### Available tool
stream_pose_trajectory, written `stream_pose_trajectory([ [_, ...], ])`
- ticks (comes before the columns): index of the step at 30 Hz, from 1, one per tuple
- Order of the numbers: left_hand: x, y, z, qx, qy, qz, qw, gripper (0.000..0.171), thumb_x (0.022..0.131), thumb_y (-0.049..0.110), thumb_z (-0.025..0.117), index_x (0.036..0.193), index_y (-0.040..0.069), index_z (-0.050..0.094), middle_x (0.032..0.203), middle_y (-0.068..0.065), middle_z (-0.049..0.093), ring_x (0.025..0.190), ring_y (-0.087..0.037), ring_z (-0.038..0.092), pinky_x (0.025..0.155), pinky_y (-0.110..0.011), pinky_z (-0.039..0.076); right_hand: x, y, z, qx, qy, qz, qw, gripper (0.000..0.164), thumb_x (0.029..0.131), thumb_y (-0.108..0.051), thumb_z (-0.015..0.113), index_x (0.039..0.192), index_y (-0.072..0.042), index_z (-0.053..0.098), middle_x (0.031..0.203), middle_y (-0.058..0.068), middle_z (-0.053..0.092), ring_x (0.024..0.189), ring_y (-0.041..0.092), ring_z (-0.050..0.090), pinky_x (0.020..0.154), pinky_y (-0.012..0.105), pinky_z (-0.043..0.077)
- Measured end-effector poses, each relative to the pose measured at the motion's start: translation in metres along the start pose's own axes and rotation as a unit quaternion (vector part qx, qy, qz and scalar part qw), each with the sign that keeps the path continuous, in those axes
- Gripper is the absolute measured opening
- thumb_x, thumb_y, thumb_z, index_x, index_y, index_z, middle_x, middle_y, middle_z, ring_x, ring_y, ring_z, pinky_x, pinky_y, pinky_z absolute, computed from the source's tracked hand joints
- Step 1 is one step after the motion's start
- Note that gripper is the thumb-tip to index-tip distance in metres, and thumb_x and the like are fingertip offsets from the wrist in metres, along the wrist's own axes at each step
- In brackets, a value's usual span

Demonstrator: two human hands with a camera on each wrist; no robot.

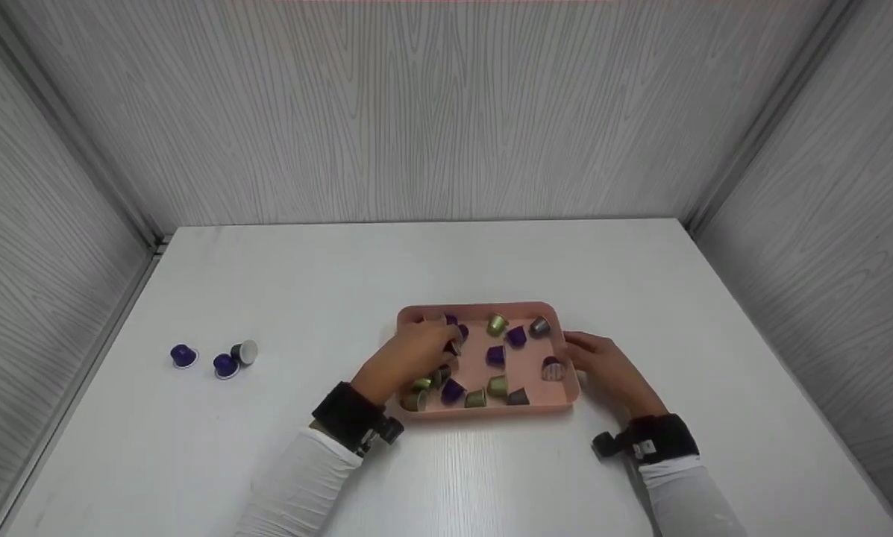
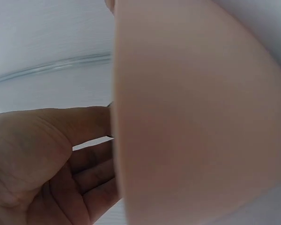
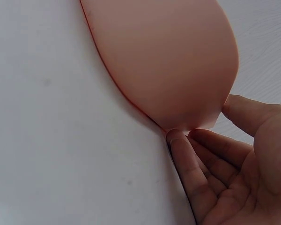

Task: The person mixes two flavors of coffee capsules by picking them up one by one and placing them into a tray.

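A shallow pink tray (image 1: pixel 521 409) on the white table holds several coffee capsules, among them a purple capsule (image 1: pixel 495 356), a green capsule (image 1: pixel 497 324) and a grey capsule (image 1: pixel 540 327). Reaching over the tray's left side, my left hand (image 1: pixel 412 350) pinches a dark capsule (image 1: pixel 453 347) at its fingertips. The tray wall (image 2: pixel 196 117) hides most of those fingertips in the left wrist view. My right hand (image 1: pixel 603 365) holds the tray's right end. In the right wrist view its thumb is at the rim and its fingers (image 3: pixel 182 150) touch the tray's lower edge.
To the left on the table lie a purple capsule (image 1: pixel 183 356), a second purple capsule (image 1: pixel 226 365) and a capsule on its side (image 1: pixel 245 352) with its pale lid showing. Grey wood-grain panels (image 1: pixel 416 112) stand behind the table and at both sides.
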State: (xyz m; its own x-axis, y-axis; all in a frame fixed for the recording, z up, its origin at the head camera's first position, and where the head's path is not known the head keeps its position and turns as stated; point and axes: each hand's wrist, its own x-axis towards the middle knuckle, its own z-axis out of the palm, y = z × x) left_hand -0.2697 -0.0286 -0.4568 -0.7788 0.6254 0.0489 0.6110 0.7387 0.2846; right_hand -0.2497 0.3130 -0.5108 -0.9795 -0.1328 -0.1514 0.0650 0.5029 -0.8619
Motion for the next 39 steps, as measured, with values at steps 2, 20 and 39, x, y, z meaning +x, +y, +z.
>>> stream_pose_trajectory([
  [2,0.0,0.001,0.001,0.004,-0.008,0.001,1.0,0.021,0.094,0.02,0.067,0.112,0.011,0.067,0.099,-0.005,0.065,0.083,-0.017,0.059,0.072,-0.032,0.053,0.0,0.0,0.0,-0.002,0.001,0.002,1.0,0.059,0.092,-0.054,0.06,0.14,-0.02,0.055,0.136,0.002,0.058,0.124,0.023,0.053,0.107,0.049,0.039],
  [20,-0.036,-0.028,-0.004,-0.072,0.086,-0.026,0.9933,0.029,0.094,0.016,0.067,0.121,0.005,0.062,0.113,-0.01,0.066,0.098,-0.027,0.065,0.084,-0.041,0.054,0.002,-0.004,0.0,-0.005,-0.002,0.003,1.0,0.058,0.091,-0.057,0.06,0.138,-0.024,0.057,0.136,-0.001,0.057,0.125,0.02,0.051,0.11,0.05,0.035],
  [39,-0.109,-0.12,-0.036,-0.024,0.179,-0.222,0.9582,0.036,0.095,0.014,0.063,0.126,-0.003,0.059,0.125,-0.027,0.058,0.116,-0.043,0.053,0.096,-0.053,0.047,0.0,-0.001,-0.001,-0.009,-0.001,0.023,1.0,0.064,0.09,-0.06,0.059,0.142,-0.023,0.053,0.139,0.001,0.055,0.128,0.025,0.049,0.11,0.053,0.033],
])
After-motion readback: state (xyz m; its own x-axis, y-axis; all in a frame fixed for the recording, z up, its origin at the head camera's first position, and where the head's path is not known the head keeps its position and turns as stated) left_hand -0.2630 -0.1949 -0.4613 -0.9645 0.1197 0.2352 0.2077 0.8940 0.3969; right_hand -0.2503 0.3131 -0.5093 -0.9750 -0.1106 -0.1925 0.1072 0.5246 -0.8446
